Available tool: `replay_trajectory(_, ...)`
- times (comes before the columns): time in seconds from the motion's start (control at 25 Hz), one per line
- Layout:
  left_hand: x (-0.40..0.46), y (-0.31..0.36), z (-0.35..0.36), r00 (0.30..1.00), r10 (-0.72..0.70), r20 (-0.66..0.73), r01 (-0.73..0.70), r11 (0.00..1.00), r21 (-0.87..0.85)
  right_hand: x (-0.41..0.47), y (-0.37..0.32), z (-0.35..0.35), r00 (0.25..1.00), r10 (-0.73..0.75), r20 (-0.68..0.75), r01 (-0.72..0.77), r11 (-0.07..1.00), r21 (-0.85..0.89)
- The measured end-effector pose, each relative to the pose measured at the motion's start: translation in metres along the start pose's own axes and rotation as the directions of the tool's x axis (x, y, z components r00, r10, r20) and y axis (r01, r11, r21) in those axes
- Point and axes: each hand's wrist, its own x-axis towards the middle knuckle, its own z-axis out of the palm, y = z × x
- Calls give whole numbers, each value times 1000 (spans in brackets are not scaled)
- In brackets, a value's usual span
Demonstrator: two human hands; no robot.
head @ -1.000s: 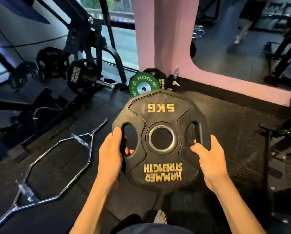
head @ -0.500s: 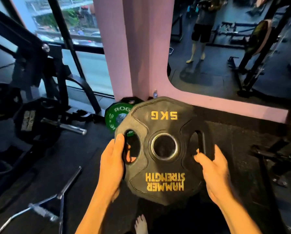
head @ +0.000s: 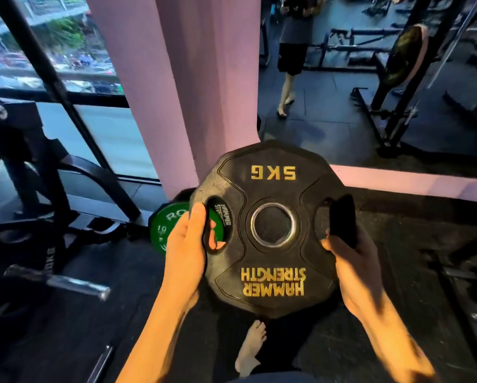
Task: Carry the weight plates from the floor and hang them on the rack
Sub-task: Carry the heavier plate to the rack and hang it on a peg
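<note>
Black weight plate (head: 273, 228) held off the floor at frame centre, its face turned to the camera; gold lettering "5KG" at 12 o'clock on the face and "HAMMER STRENGTH" at 6 o'clock, both reading upside down; steel-ringed centre hole open. Left hand (head: 187, 250) closed on the plate's rim at 9 o'clock, thumb on the face, fingers curled through the grip slot and visible in the opening. Right hand (head: 350, 272) closed on the rim at 3 to 4 o'clock, thumb on the face beside the right grip slot, fingers wrapped behind and out of sight. Green plate (head: 168, 228) stands on edge on the floor at 9 o'clock from the held plate, partly hidden behind it and the left hand, against the foot of the pink pillar (head: 182, 87). Rack peg (head: 66, 283), bare steel, juts out at 8 o'clock, well apart from the held plate; dark frame behind it blurred. Bare foot (head: 251, 349) on the black floor at 6 o'clock, below the plate. Mirror (head: 342, 106) at 1 o'clock shows a standing figure and gym equipment.
</note>
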Motion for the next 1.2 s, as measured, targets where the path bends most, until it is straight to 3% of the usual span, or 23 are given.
replay_trajectory(0.32, 192, 21, 57, 996, 9, 85, -6, 999, -33, 167, -6, 51, 986, -35, -160, 23, 997, -73)
replay_trajectory(0.6, 341, 18, 149, 948, 25, 318, 6, 996, -94, 274, -16, 50, 915, -54, -400, 21, 996, -86)
replay_trajectory(0.68, 385, 16, 184, 908, 53, 415, -24, 997, -77, 304, -20, 46, 858, -100, -504, 12, 984, -175)
replay_trajectory(0.8, 431, 20, 237, 842, 23, 540, 34, 995, -94, 331, -33, 42, 789, -118, -604, 17, 985, -170)
replay_trajectory(1.0, 474, 16, 336, 638, -9, 770, 123, 988, -90, 360, -44, 12, 573, -176, -800, 18, 979, -203)
replay_trajectory(1.2, 465, 15, 447, 466, -27, 885, 158, 986, -53, 367, -59, -45, 373, -262, -890, 38, 963, -267)
